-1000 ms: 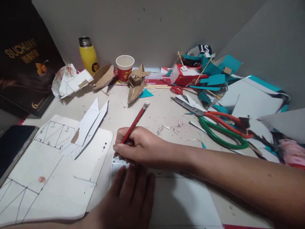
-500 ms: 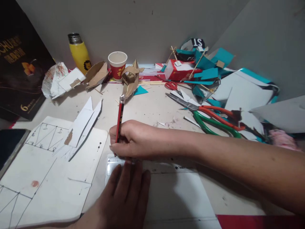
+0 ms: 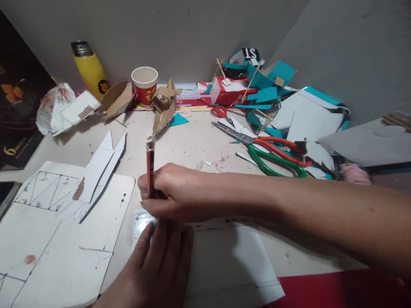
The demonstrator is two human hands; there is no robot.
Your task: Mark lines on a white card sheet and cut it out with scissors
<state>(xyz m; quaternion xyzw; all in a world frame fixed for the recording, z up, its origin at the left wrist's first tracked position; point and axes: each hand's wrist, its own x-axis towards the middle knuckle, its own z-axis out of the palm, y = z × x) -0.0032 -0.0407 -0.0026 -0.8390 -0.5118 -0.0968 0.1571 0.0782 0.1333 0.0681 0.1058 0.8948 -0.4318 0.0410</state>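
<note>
My right hand (image 3: 163,192) is closed around a red-and-black pencil (image 3: 150,167), which stands nearly upright. Its tip is hidden behind my fingers, just above the ruler. Lying flat with fingers stretched out, my left hand (image 3: 157,261) presses on a clear ruler (image 3: 141,224). Most of the ruler is covered by my hands; its left end shows. Beneath both is a white sheet (image 3: 231,261) with pencil lines near its top and bottom edges.
At left, a cut white paper piece (image 3: 96,167) rests on a sheet with drawn triangles (image 3: 80,273). Scissors (image 3: 257,145) with orange and green handles lie right of centre. Behind stand a yellow bottle (image 3: 88,70), a paper cup (image 3: 145,85) and cardboard pieces (image 3: 117,100).
The view has shifted slightly, so most things sit further left. The pencil is more upright. My left hand stays on the ruler.
</note>
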